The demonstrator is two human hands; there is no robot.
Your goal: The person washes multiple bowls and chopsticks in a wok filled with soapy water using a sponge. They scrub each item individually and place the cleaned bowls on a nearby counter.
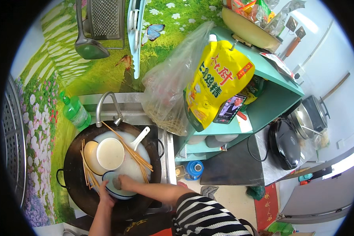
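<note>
In front of me a large dark wok (72, 185) with two loop handles rests over the sink and holds cloudy, whitish water. My left hand (106, 193) grips the left rim of a pale blue bowl (122, 194) with a dark edge, tilted over the near side of the wok. Inside that bowl, my right hand (126, 183) presses a small grey scrubbing pad or cloth (116, 184) against the wall. A white bowl (110, 154), a yellowish bowl (90, 157), a white spoon (141, 137) and wooden chopsticks (135, 156) lie in the wok, partly in the water.
Behind the wok rise a curved metal faucet (98, 109) and a green bottle (76, 112). A plastic bag (171, 97) and a yellow pouch (216, 82) hang beside a teal shelf (271, 94) with a lit phone (230, 109). A black appliance (284, 144) stands further right.
</note>
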